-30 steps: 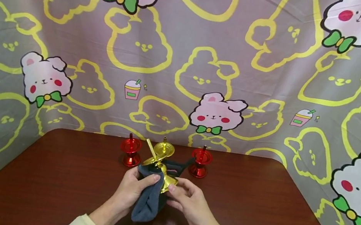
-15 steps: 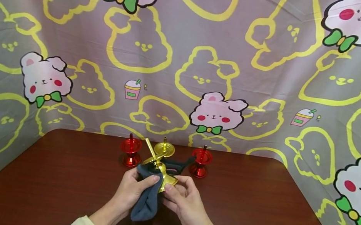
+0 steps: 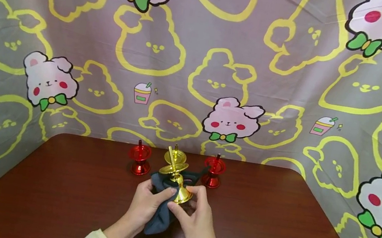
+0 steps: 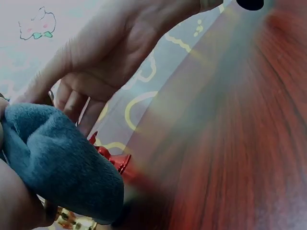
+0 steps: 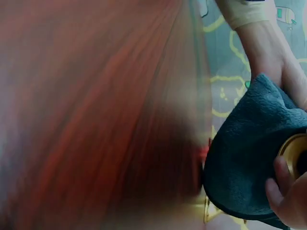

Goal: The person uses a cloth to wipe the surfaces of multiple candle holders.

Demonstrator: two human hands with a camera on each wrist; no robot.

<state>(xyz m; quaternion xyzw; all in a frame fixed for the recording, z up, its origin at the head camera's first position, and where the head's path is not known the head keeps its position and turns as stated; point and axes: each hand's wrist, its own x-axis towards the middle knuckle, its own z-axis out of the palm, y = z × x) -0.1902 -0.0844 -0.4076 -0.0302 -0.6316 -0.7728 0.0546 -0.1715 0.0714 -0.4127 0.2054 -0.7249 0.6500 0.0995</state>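
A gold candlestick with a round dish and a thin spike is held up over the table, leaning slightly left. My left hand grips a dark blue-grey plush cloth wrapped against the candlestick's left side, its thumb on top. My right hand pinches the flared base from the right between thumb and fingers. In the right wrist view the base's gold rim shows its dark hollow underside beside my right fingertips. Cloth covers most of the candlestick in the left wrist view.
Behind my hands stand a red candlestick on the left, another gold candlestick in the middle and a second red candlestick on the right. The brown table ends at a cartoon-printed curtain.
The gold candlestick has turned more upright, its spike swinging right. My right thumb has slid left below the base. Both hands have shifted slightly right, along with a small shift of the head view.
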